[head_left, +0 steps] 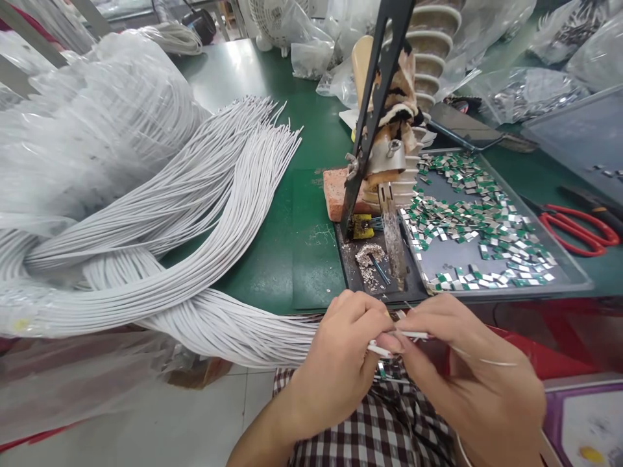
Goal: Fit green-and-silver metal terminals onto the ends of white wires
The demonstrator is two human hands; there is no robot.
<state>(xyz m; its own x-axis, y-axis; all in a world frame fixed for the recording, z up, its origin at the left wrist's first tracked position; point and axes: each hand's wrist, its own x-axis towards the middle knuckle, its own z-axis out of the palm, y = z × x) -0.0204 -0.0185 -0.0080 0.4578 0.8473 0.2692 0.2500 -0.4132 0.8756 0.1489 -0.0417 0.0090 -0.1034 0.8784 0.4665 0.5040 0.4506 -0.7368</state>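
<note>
My left hand (338,353) is closed near the table's front edge, with a white cable (379,349) sticking out between its fingers. Close against it, the fingers of my right hand (470,373) pinch another white cable end (413,335). The fingertips of both hands meet, so the exact grip there is partly hidden. From the left, a thick bundle of white cables (228,327) runs in behind my left hand. Just beyond the hands stands a soldering iron (392,237) pointing down over a dark base plate (351,266) with solder scraps.
Small green-and-silver connector boards (467,214) lie in a shallow tray (572,275) at the right. Beside it are red-handled scissors (577,227). A brick (335,194) and a black metal bracket (372,110) stand by the iron. Plastic-wrapped cables (111,117) fill the left.
</note>
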